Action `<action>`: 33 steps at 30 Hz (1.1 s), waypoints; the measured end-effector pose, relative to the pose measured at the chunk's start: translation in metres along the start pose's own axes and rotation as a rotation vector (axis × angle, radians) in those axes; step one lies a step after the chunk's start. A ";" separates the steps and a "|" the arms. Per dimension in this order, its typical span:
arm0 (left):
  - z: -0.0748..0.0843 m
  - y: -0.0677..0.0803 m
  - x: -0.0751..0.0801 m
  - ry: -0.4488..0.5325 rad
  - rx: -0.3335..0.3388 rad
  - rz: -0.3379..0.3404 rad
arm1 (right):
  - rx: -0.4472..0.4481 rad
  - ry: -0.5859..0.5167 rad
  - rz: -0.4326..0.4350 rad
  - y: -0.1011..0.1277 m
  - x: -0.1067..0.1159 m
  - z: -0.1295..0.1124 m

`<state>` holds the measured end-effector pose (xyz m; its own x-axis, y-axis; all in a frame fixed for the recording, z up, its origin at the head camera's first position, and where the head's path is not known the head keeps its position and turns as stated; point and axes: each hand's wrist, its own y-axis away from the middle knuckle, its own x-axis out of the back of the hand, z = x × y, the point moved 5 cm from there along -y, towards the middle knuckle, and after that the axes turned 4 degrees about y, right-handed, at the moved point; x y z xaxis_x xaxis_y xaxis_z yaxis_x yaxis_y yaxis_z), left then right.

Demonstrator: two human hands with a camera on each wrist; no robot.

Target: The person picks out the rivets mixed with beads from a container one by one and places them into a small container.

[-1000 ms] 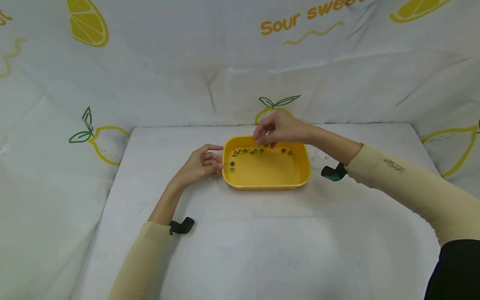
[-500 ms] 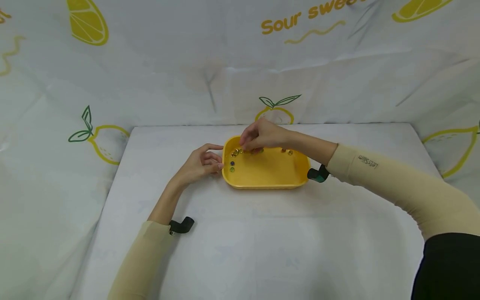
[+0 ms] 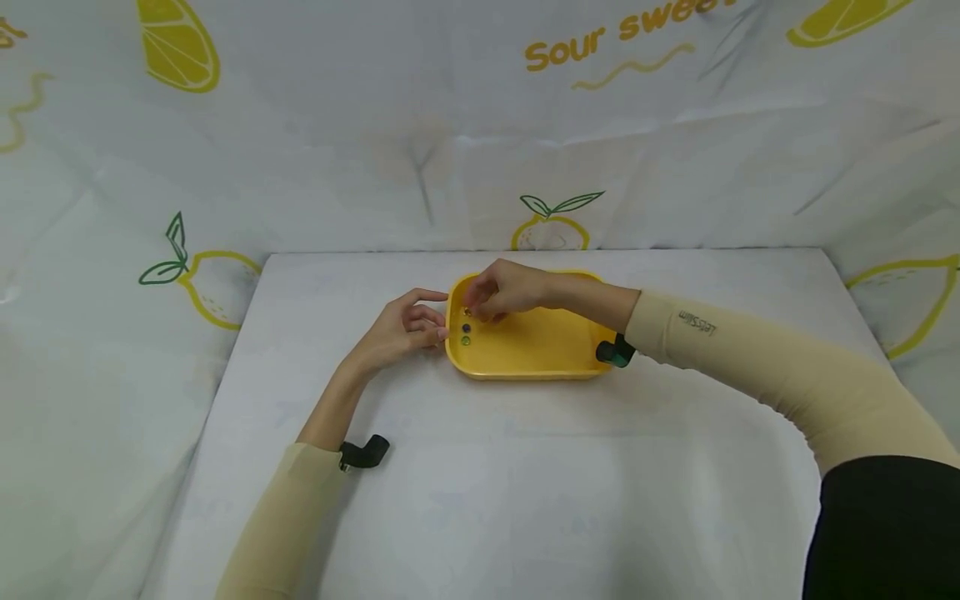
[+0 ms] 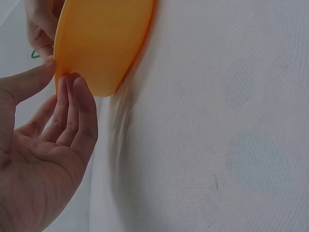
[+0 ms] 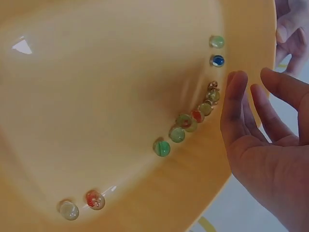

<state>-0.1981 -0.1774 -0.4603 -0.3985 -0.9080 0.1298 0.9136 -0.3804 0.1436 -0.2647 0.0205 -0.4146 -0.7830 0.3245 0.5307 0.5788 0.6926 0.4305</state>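
Note:
A yellow plastic tub (image 3: 536, 375) stands on the table. My left hand (image 3: 405, 325) is at its left end; in the left wrist view the thumb touches the rim and the loosely bent fingers rest against the outer wall. Over the tub's far left corner is my right hand (image 3: 510, 290). Its thumb and fingers (image 5: 235, 92) are apart in the right wrist view, with nothing seen between them, beside a row of glass marbles. A blue marble (image 5: 217, 60), a green marble (image 5: 161, 147) and a small brown-gold piece (image 5: 213, 85) show there. The head view hides most marbles behind the right hand.
A red-and-clear marble (image 5: 95, 199) and a pale marble (image 5: 69, 210) lie apart from the row along the tub wall. The white table (image 3: 465, 492) meets a lemon-print cloth (image 3: 337, 167) at its far edge. Black cameras sit at both wrists.
My right hand has moved left and lower, from above the tub's far rim to the marbles in the far left corner. The left hand and the tub have stayed in place.

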 end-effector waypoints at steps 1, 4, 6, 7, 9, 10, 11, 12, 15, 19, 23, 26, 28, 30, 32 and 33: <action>0.000 0.000 0.000 0.000 -0.003 -0.001 | -0.010 0.012 -0.013 -0.001 0.000 0.000; -0.001 0.000 0.000 -0.005 -0.008 -0.003 | -0.030 0.031 -0.039 -0.004 -0.002 0.003; -0.001 0.000 0.000 -0.010 -0.009 -0.001 | -0.036 0.031 -0.048 -0.005 -0.003 0.004; -0.001 -0.001 0.000 -0.010 -0.007 0.000 | -0.037 0.030 -0.051 -0.006 -0.003 0.005; -0.002 -0.001 0.000 -0.013 -0.004 0.003 | -0.042 0.025 -0.059 -0.008 -0.004 0.007; -0.002 -0.001 0.000 -0.013 -0.002 0.004 | -0.043 0.027 -0.062 -0.009 -0.004 0.008; -0.003 -0.001 0.000 -0.013 -0.001 0.004 | -0.043 0.032 -0.064 -0.011 -0.004 0.010; -0.003 -0.001 0.001 -0.012 0.000 0.003 | -0.044 0.034 -0.065 -0.012 -0.003 0.011; -0.003 -0.001 0.001 -0.013 -0.002 0.002 | -0.032 0.044 -0.071 -0.014 -0.003 0.013; -0.002 -0.001 0.001 -0.015 -0.009 0.003 | -0.016 0.060 -0.079 -0.017 -0.004 0.011; -0.003 -0.002 0.000 -0.011 -0.008 0.004 | -0.025 0.096 -0.083 -0.019 -0.005 0.012; -0.004 -0.003 0.000 -0.012 -0.006 0.003 | -0.033 0.113 -0.099 -0.019 -0.006 0.012; -0.004 -0.002 0.000 -0.013 -0.009 0.002 | -0.031 0.130 -0.109 -0.020 -0.006 0.011; -0.003 -0.002 0.001 -0.013 -0.011 0.003 | -0.026 0.142 -0.117 -0.021 -0.007 0.009; -0.002 -0.001 0.001 -0.013 -0.013 0.002 | -0.013 0.160 -0.117 -0.023 -0.007 0.007; -0.002 -0.001 0.001 -0.012 -0.014 0.002 | -0.004 0.168 -0.115 -0.025 -0.007 0.006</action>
<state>-0.1998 -0.1783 -0.4624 -0.3975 -0.9066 0.1415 0.9154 -0.3811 0.1298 -0.2743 0.0047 -0.4332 -0.7953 0.1312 0.5918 0.4887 0.7165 0.4979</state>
